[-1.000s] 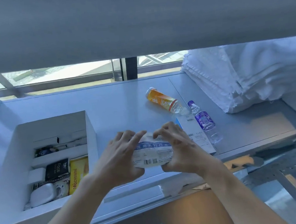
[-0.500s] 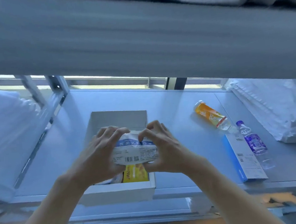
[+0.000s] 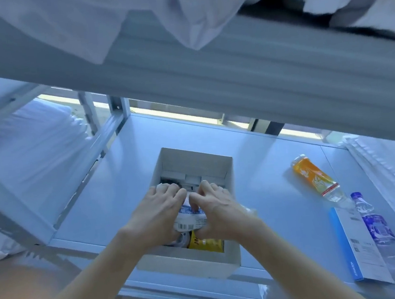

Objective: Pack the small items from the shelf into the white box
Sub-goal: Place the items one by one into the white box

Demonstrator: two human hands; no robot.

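Note:
The open white box (image 3: pixel 229 185) stands on the grey shelf (image 3: pixel 127 186), holding several small items, among them a yellow packet (image 3: pixel 206 244) at its near side. Inside the box opening, my left hand (image 3: pixel 154 214) and my right hand (image 3: pixel 220 210) together grip a white pouch with blue print (image 3: pixel 189 219), one hand on each side, fingers curled over its top. To the right on the shelf lie an orange bottle (image 3: pixel 315 177), a purple-labelled bottle (image 3: pixel 372 218) and a flat white-and-blue box (image 3: pixel 359 246).
An upper shelf beam (image 3: pixel 208 75) crosses overhead with white fabric (image 3: pixel 177 10) hanging over it. Folded white towels (image 3: pixel 394 177) lie at the right, white bedding (image 3: pixel 26 152) beyond the shelf frame at the left.
Both hands have carried the pouch leftward from over the shelf and lowered it into the white box. The camera has swung left and tilted.

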